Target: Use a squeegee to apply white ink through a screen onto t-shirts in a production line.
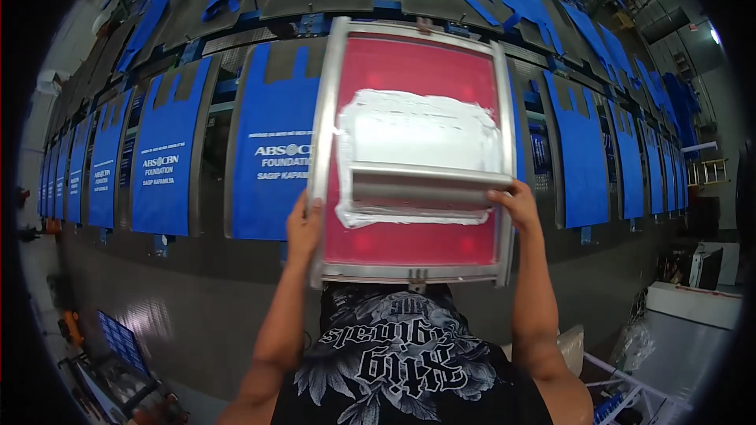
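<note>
A metal-framed red printing screen (417,157), holding white ink and a squeegee (429,186), is gripped at its sides by the left hand (303,228) and right hand (516,203) above a long dark bench (205,267) lined with blue bags (272,149) in a workshop.

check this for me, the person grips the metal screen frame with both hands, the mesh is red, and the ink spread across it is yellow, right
Not quite: the ink is white, not yellow. The head view shows it spread across the red mesh behind the squeegee. The rest holds: the left hand and right hand grip the metal screen frame.
</note>
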A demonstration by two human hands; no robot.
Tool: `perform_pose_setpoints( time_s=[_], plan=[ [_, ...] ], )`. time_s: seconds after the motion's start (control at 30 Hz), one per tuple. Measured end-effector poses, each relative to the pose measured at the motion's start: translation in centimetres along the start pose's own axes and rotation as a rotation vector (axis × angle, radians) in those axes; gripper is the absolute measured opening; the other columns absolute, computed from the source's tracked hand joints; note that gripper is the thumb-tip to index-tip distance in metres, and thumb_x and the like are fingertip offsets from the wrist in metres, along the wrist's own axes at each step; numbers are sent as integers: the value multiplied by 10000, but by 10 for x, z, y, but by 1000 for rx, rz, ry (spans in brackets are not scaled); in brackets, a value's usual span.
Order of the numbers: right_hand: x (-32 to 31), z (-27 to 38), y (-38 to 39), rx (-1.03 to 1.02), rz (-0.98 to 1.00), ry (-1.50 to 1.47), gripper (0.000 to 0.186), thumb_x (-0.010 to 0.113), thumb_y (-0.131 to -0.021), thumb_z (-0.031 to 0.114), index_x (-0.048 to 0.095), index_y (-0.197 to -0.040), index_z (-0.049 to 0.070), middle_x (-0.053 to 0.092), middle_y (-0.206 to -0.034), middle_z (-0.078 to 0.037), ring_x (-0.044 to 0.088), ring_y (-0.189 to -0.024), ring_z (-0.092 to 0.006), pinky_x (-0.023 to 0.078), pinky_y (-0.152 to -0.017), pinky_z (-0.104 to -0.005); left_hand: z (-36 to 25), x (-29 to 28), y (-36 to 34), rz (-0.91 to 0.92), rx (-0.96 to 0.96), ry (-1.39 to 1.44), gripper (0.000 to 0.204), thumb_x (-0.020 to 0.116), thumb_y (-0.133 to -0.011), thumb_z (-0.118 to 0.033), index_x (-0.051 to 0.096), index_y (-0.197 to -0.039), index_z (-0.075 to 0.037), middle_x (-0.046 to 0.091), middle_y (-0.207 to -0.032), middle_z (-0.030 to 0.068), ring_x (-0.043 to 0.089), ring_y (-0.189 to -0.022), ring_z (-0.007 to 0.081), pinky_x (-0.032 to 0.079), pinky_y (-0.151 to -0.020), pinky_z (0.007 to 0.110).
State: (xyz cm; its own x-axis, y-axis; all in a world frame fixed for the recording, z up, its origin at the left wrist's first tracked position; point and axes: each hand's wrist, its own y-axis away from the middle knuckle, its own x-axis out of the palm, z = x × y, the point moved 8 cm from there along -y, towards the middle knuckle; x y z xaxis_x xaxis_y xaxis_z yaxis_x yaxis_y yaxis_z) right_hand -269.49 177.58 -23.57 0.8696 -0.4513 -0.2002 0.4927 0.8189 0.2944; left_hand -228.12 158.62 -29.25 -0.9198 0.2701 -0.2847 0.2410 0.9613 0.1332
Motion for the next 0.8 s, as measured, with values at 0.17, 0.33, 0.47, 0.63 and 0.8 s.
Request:
perform_pose_setpoints(
  time_s=[0.17, 0.33, 0.47, 0.63, 0.8],
  plan=[
    [-65, -41, -5, -15, -72, -49, 348, 771, -679, 94, 678, -997, -9, 676, -884, -73, 611, -839, -147, 472, -789, -293, 22, 86, 5, 15, -14, 26, 461, 567, -930, -297, 525, -1239, 42, 638, -1098, 174, 595, -1013, 201, 448, -879, 301],
    [-106, -44, -39, 31, 12, 52, 353, 781, -689, 135, 676, -994, -8, 663, -875, -67, 603, -811, -143, 466, -758, -273, 5, 118, 22, -32, -79, 68, 434, 571, -926, -306, 551, -1224, 8, 654, -1060, 154, 606, -986, 188, 456, -855, 298],
    [-118, -41, -55, 11, 43, -13, 374, 803, -669, 131, 679, -998, 1, 667, -874, -73, 606, -808, -139, 473, -747, -271, -7, 128, 18, -70, -30, 40, 424, 581, -920, -286, 549, -1219, 14, 646, -1072, 155, 599, -990, 184, 448, -868, 294],
    [-126, -61, -83, 6, 43, 125, 396, 801, -688, 210, 675, -996, -4, 645, -825, -57, 578, -754, -132, 454, -695, -273, -2, 133, 4, -66, -96, -67, 462, 595, -905, -311, 543, -1229, 15, 637, -1085, 151, 596, -995, 206, 449, -868, 302],
    [-114, -62, -76, -32, 104, -23, 364, 800, -699, 151, 681, -1012, 9, 675, -889, -56, 594, -815, -124, 451, -774, -264, 11, 134, 6, -91, -61, -83, 488, 592, -911, -330, 530, -1244, 22, 642, -1070, 142, 597, -965, 189, 453, -846, 288]
  ],
)
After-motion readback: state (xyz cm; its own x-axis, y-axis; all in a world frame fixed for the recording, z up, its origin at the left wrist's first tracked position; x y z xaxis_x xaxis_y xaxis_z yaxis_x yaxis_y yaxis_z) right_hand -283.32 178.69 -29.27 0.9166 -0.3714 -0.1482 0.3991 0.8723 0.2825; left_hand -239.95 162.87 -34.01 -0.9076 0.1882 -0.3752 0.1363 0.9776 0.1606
